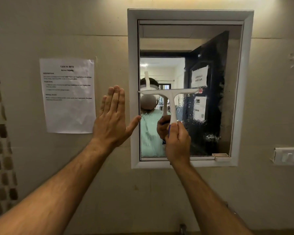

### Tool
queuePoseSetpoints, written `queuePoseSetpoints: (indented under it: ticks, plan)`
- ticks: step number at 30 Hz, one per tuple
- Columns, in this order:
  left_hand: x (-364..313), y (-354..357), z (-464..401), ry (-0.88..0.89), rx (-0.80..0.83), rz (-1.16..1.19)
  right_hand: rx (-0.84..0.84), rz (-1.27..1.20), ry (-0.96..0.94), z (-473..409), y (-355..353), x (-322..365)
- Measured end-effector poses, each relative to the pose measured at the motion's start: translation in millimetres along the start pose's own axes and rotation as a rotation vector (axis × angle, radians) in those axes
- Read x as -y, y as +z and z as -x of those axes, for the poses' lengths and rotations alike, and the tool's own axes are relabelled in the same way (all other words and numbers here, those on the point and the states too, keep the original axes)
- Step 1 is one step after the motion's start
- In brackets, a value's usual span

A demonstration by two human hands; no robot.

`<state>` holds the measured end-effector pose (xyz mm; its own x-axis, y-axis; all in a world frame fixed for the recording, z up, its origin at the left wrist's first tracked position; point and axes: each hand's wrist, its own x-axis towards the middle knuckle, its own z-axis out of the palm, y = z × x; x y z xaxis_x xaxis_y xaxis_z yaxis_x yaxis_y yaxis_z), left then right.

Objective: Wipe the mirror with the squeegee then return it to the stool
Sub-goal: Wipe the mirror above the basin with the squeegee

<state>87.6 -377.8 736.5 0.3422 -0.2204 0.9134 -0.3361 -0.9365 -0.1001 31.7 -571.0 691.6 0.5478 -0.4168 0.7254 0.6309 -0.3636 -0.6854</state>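
A white-framed mirror (132, 82) hangs on the beige wall straight ahead. My right hand (176, 143) is shut on the handle of a white T-shaped squeegee (172, 97), whose blade lies level against the glass at about mid-height. Water streaks and droplets cover the glass right of and below the blade. My left hand (112, 116) is open, its palm flat on the wall at the mirror's left frame, with the thumb reaching the frame's edge. The stool is out of view.
A printed task sheet (68, 95) is taped to the wall left of my left hand. A patterned curtain (0, 133) hangs at the far left. A white fixture (288, 156) sticks out at the right edge.
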Motion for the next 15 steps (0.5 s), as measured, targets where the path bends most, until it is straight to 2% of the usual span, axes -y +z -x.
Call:
queuePoseSetpoints:
  ticks: [6, 15]
  plan:
    - [-9, 3, 0, -0.012, -0.015, 0.026, -0.006, 0.017, 0.001, -41, 1, 43]
    - [-9, 2, 20, -0.013, 0.029, 0.024, 0.049, 0.023, 0.070, 29, -6, -11]
